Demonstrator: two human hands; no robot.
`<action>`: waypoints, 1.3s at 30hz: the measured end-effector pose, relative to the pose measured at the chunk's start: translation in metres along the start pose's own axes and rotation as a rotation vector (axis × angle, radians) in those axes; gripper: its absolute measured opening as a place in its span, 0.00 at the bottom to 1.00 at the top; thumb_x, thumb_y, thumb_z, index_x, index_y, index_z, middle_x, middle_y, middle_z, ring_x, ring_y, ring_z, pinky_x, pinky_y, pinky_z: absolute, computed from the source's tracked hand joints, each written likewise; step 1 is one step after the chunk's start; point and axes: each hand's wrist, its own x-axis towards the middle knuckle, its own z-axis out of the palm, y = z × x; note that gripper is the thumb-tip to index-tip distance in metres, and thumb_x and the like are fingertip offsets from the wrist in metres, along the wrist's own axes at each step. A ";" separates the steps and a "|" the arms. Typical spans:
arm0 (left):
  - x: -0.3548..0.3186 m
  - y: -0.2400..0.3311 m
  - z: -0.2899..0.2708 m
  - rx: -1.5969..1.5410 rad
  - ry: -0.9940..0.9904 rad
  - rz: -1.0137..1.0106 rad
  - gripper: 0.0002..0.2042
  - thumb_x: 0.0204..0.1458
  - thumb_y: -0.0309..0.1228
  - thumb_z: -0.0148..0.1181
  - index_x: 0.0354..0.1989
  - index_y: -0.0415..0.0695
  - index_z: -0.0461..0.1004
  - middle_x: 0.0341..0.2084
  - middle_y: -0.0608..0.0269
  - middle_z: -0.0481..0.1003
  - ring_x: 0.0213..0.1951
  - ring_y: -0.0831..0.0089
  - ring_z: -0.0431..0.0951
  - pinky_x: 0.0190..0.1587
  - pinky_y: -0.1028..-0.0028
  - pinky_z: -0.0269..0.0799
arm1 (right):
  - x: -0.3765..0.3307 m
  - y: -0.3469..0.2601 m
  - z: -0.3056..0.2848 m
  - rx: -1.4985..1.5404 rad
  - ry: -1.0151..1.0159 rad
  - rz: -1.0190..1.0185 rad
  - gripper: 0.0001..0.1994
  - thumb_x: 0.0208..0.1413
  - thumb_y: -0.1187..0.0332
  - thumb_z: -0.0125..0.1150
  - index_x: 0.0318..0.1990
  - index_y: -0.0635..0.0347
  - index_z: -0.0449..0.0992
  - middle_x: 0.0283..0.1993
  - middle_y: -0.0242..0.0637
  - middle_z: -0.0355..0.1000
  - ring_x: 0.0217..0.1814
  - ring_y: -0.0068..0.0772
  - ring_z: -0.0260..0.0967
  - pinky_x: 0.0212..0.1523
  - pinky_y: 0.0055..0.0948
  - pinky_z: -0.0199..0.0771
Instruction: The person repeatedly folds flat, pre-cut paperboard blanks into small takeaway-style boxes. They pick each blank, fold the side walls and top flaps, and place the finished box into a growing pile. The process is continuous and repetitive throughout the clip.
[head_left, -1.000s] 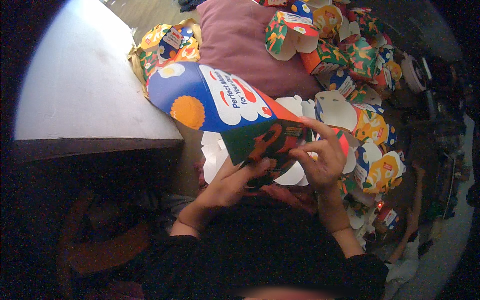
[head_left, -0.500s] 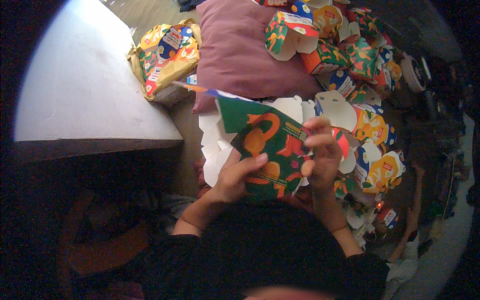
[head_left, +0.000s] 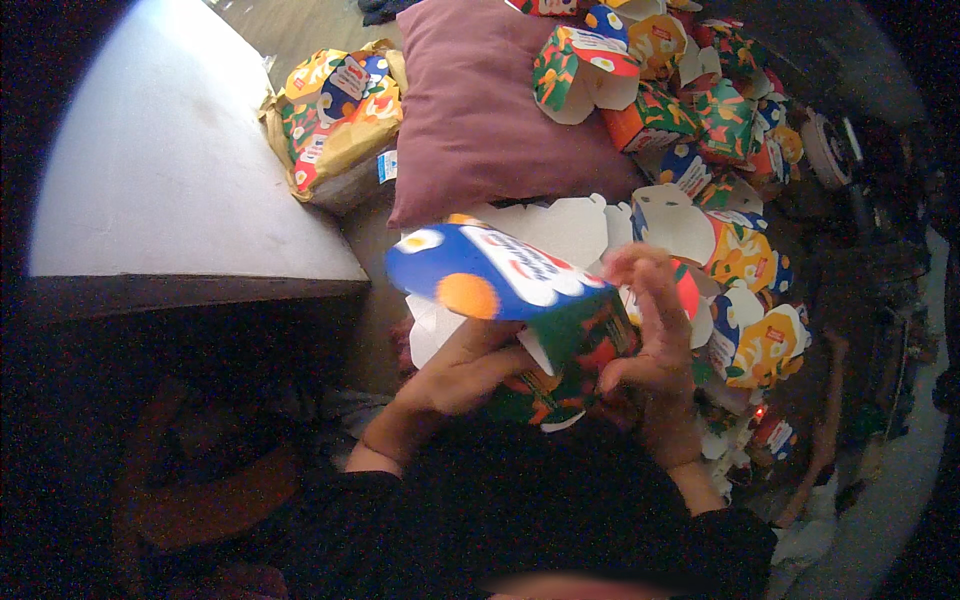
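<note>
A colourful folding paper food carton (head_left: 490, 268) is between my hands in front of my body. Its blue flap with orange and white patches faces up, and green printed sides show below it. My left hand (head_left: 455, 380) grips the carton from its left side, the thumb partly under the flap. On the right side, my right hand (head_left: 660, 345) has its fingers curled at the carton's edge and its thumb lower down; motion blurs it slightly. White unfolded carton blanks (head_left: 565, 225) lie just behind the carton.
A mauve cushion (head_left: 500, 110) lies ahead. Several folded cartons (head_left: 755, 340) are piled along the right. At the left stand a paper-wrapped bundle of printed cardboard (head_left: 340, 120) and a large white-topped surface (head_left: 190, 170). Another person's arm (head_left: 825, 420) shows at the far right.
The carton has turned in my hands, so its blue flap now faces up instead of the green side. My right hand has shifted slightly, its thumb lower.
</note>
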 end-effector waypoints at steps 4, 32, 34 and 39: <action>0.012 0.008 -0.007 0.396 -0.228 -0.161 0.13 0.53 0.25 0.46 0.47 0.36 0.65 0.40 0.61 0.69 0.47 0.72 0.68 0.51 0.73 0.62 | 0.016 0.003 -0.020 -0.233 -0.288 -0.173 0.26 0.42 0.65 0.66 0.51 0.62 0.70 0.51 0.48 0.68 0.52 0.43 0.68 0.50 0.34 0.68; 0.008 -0.007 -0.021 -0.328 -0.071 -0.329 0.21 0.50 0.29 0.60 0.51 0.35 0.65 0.42 0.58 0.73 0.43 0.72 0.75 0.47 0.72 0.71 | 0.022 -0.006 -0.031 -0.439 -0.302 -0.327 0.16 0.40 0.71 0.62 0.42 0.56 0.78 0.39 0.43 0.76 0.33 0.37 0.76 0.31 0.29 0.77; 0.008 -0.008 -0.019 -0.303 -0.078 -0.245 0.21 0.50 0.29 0.60 0.52 0.37 0.65 0.42 0.59 0.73 0.43 0.72 0.75 0.47 0.72 0.71 | 0.021 -0.008 -0.028 -0.550 -0.322 -0.326 0.16 0.41 0.71 0.63 0.42 0.60 0.77 0.42 0.46 0.75 0.38 0.39 0.76 0.36 0.29 0.76; 0.009 -0.010 -0.018 -0.085 -0.036 -0.223 0.21 0.53 0.30 0.57 0.55 0.40 0.62 0.44 0.61 0.71 0.46 0.73 0.72 0.49 0.74 0.69 | 0.008 -0.002 -0.016 -0.342 -0.224 0.017 0.13 0.50 0.77 0.55 0.45 0.69 0.74 0.48 0.52 0.71 0.49 0.39 0.72 0.49 0.32 0.71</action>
